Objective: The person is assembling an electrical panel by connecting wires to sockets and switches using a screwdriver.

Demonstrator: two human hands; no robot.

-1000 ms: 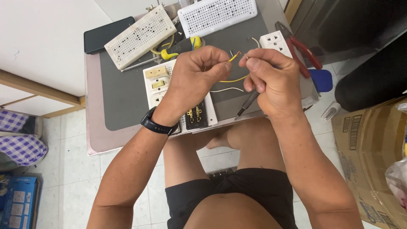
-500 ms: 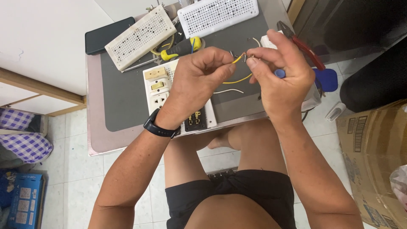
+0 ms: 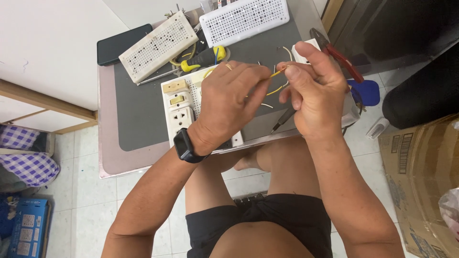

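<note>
Both my hands meet over a small grey-topped table (image 3: 138,110). My left hand (image 3: 229,102), with a black watch on the wrist, pinches a thin yellow wire (image 3: 276,73) between thumb and forefinger. My right hand (image 3: 315,95) pinches the same wire from the other side, fingertips almost touching the left ones. A dark slim tool (image 3: 282,120) pokes out below the right palm, held by the lower fingers. Under my left hand lies a white board with sockets and switches (image 3: 179,102), partly hidden.
Two white perforated boards (image 3: 158,40) (image 3: 244,16), a black phone (image 3: 122,43) and a yellow-black screwdriver (image 3: 205,58) lie at the table's far side. Red-handled pliers (image 3: 342,57) and a blue object (image 3: 366,91) sit at the right. A cardboard box (image 3: 420,167) stands on the floor.
My right hand has dropped a little and turned, so the dark tool's tip shows below the palm again. The left hand has stayed on the wire.
</note>
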